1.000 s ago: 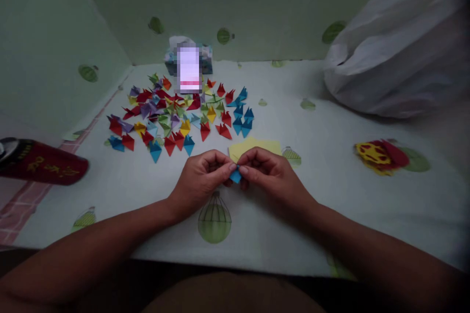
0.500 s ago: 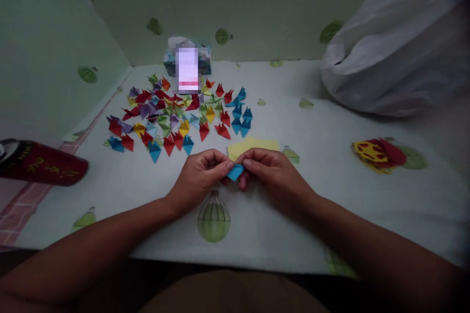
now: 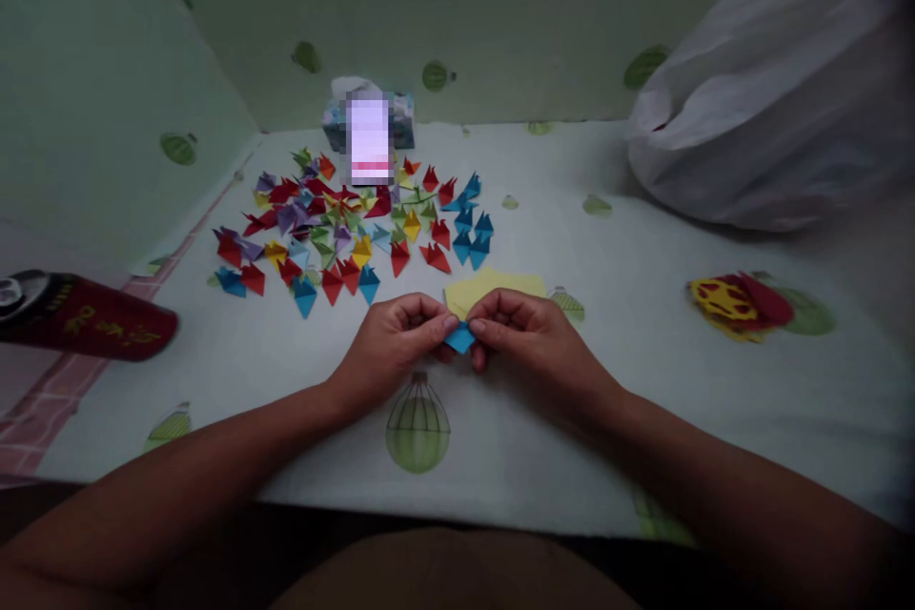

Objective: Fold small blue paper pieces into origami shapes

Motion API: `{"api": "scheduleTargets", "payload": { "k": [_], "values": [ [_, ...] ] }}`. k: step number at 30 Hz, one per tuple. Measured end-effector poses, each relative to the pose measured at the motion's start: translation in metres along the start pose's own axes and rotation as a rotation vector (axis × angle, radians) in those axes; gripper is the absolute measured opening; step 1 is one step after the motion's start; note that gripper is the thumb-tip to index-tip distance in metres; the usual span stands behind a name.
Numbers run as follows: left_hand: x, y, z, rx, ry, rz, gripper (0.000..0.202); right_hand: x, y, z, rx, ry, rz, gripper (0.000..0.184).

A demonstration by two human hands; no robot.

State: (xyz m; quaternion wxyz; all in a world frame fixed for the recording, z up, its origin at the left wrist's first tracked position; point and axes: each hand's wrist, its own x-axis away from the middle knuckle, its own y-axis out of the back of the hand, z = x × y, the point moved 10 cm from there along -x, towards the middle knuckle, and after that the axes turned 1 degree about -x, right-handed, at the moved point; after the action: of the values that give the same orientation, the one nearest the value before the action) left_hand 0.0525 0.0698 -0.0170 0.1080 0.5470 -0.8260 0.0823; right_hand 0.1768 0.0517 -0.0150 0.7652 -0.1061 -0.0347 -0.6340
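Observation:
Both hands pinch a small blue folded paper piece (image 3: 460, 338) just above the table, near its front middle. My left hand (image 3: 393, 343) grips its left side with thumb and forefinger, and my right hand (image 3: 525, 338) grips its right side the same way. Right behind my hands lie a few yellow paper sheets (image 3: 493, 288). Further back spreads a pile of folded paper pieces (image 3: 350, 224) in red, blue, yellow, green and purple.
A dark red can (image 3: 86, 324) lies on its side at the left edge. A tissue box (image 3: 368, 119) stands at the back by the wall. A large white plastic bag (image 3: 779, 95) fills the back right. A red and yellow item (image 3: 740, 303) lies at right.
The blue piece has been turned and pressed slightly between my fingertips. Both hands stay in nearly the same place.

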Motion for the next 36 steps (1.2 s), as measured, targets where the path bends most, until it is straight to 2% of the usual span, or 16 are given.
{"api": "scheduleTargets", "payload": {
  "k": [4, 10, 18, 22, 27, 30, 32, 36],
  "values": [
    [0.0, -0.002, 0.001, -0.009, 0.0, 0.029, 0.022, 0.001, -0.002, 0.001, 0.019, 0.005, 0.016, 0.017],
    [-0.003, -0.007, 0.005, 0.076, -0.012, 0.097, 0.025, 0.001, 0.005, 0.002, 0.07, 0.021, -0.045, 0.02],
    [-0.002, -0.001, 0.001, 0.004, 0.001, 0.015, 0.019, -0.003, -0.001, -0.001, 0.016, 0.016, 0.014, 0.019],
    [-0.001, -0.003, -0.001, -0.04, -0.017, 0.049, 0.019, -0.002, 0.0, -0.004, 0.017, -0.015, 0.011, 0.021],
    [0.001, -0.009, -0.011, 0.004, -0.152, 0.116, 0.02, -0.001, 0.01, -0.004, -0.068, 0.017, -0.085, 0.022],
    [0.003, -0.011, -0.017, 0.01, -0.26, 0.115, 0.026, 0.0, 0.015, -0.004, -0.143, 0.061, -0.138, 0.021],
    [0.004, -0.011, -0.021, -0.035, -0.328, 0.092, 0.026, 0.0, 0.017, -0.003, -0.153, 0.079, -0.159, 0.02],
    [0.006, -0.008, -0.029, -0.219, -0.428, 0.031, 0.011, 0.001, 0.016, -0.005, -0.149, 0.078, -0.177, 0.02]
  ]
}}
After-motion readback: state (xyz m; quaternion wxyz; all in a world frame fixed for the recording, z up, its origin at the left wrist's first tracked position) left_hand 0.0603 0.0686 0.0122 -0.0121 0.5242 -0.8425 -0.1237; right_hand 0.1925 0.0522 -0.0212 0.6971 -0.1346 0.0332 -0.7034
